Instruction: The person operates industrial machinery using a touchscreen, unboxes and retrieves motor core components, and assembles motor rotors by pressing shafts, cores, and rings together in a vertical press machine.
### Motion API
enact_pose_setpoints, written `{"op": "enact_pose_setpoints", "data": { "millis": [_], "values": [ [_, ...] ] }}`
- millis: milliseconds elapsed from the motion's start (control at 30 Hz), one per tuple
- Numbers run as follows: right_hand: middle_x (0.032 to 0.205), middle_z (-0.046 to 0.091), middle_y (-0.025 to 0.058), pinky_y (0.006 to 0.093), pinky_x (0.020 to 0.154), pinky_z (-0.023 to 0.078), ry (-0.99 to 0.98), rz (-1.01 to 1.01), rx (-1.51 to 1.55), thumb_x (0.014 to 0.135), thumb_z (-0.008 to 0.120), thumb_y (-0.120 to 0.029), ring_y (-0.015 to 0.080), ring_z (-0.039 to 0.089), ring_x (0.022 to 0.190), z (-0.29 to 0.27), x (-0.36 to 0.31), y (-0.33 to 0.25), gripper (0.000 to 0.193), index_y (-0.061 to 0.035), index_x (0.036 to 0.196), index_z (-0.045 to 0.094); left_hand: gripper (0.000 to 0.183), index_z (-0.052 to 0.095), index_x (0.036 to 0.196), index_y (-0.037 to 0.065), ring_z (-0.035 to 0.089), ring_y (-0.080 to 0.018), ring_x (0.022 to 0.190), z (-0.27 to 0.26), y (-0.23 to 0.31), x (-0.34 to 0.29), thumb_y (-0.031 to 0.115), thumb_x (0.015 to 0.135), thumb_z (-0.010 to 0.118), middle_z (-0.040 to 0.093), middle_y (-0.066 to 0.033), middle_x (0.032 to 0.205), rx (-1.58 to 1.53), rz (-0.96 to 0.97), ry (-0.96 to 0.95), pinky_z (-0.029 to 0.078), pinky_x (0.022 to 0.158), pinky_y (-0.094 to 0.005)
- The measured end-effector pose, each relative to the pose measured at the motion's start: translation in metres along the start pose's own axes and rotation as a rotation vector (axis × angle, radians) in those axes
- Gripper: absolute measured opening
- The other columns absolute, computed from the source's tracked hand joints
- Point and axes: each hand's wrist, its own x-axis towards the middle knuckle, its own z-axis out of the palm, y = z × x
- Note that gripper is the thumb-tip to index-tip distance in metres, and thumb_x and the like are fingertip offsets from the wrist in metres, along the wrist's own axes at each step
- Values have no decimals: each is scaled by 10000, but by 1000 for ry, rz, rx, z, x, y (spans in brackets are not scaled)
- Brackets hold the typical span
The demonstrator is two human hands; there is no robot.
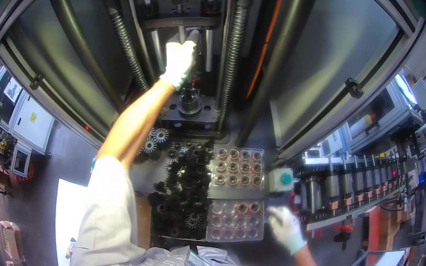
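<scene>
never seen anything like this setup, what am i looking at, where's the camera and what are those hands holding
There's no robot here: these are a person's own hands in white gloves. The single picture comes from a wide fisheye camera on their head, looking down, so straight edges bend near the rim.

The left hand is raised inside a tall metal machine with upright rods and coiled springs. Whether it grips anything is hard to tell.

The right hand is low, beside the lower clear tray; nothing shows clearly in it.

On the work surface are a heap of dark toothed parts and, beyond the lower tray, an upper clear tray with coppery rings. Right of that is a pale box with a green button.
</scene>
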Motion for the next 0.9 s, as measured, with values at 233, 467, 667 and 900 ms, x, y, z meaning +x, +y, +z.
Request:
{"op": "enact_pose_setpoints", "data": {
  "millis": [233,467,667,900],
  "values": [
    [938,682,159,361,781,529,96,-62,191,903,633,-28,267,680,869,-6,11,7,240,0,1137,677,430,452,626,99,408,-105,453,-33,11,18,291,961,640,408,10,538,214,134,-216,294,419,-288],
    [1272,643,199,370,1030,465,595,-183,125,922,613,-24,311,616,1198,-41,71,-7,369,49,1284,597,598,438,1461,-11,607,-187,1175,-19,80,-122,192,952,679,641,-160,1301,687,128,-77,444,1035,-289],
    [1186,670,193,415,924,518,254,-146,-285,873,563,-14,367,636,1099,9,75,92,301,-27,1162,647,368,666,1226,12,692,-183,995,-21,20,-325,173,895,688,724,-136,1114,668,-449,-692,539,886,-332],
    [1152,673,138,421,919,500,335,-360,-356,864,639,-75,316,627,1037,21,56,62,346,-78,1210,655,342,629,1182,72,675,-311,749,24,-62,-418,260,897,638,659,-148,890,1028,48,-953,531,615,-437]
  ]
}}
